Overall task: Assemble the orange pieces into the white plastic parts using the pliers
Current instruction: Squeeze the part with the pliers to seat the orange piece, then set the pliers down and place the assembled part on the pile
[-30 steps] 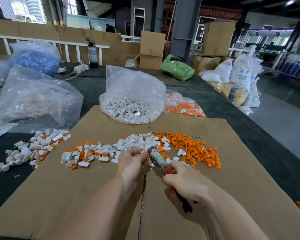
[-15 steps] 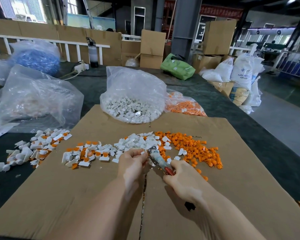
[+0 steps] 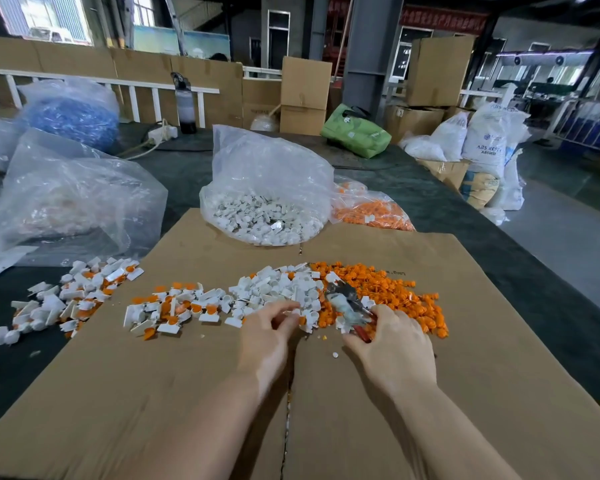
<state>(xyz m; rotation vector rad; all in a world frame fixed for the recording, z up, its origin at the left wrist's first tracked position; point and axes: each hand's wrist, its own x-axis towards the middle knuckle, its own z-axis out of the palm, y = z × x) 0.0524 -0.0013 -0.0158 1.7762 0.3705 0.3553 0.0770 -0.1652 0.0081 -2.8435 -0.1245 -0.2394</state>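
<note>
- dim factory hall behind the bench: a grey steel column (image 3: 371, 53), stacked cardboard boxes (image 3: 303, 95), white resin sacks (image 3: 489, 143) on the floor off the bench's right edge, and a green bag (image 3: 355, 133) near the far edge.
- dark bench top (image 3: 465, 216) carries a flattened cardboard sheet (image 3: 153, 393) that covers its near middle, with a seam running down between the forearms.
- at the sheet's far edge sits a clear bag of white plastic parts (image 3: 264, 216); just to its right lies a bag of orange pieces (image 3: 371, 213).
- toward the bench's left edge are a crumpled clear bag (image 3: 70, 195) and, further back, a bag of blue parts (image 3: 70, 116); a dark bottle (image 3: 185, 98) stands at the far edge.
- loose white parts (image 3: 278, 285) are heaped mid-sheet, touching a spread of loose orange pieces (image 3: 388, 296) to their right.
- white parts with orange fitted (image 3: 174, 310) lie scattered left of the heap, more spilling off the sheet's left edge.
- left hand (image 3: 267, 337), fingers curled, pinches something small at the near edge of the white heap; what it is, i cannot tell.
- right hand (image 3: 392, 344) curls round the red handles of the pliers (image 3: 347, 303), whose head points away over the orange spread.
</note>
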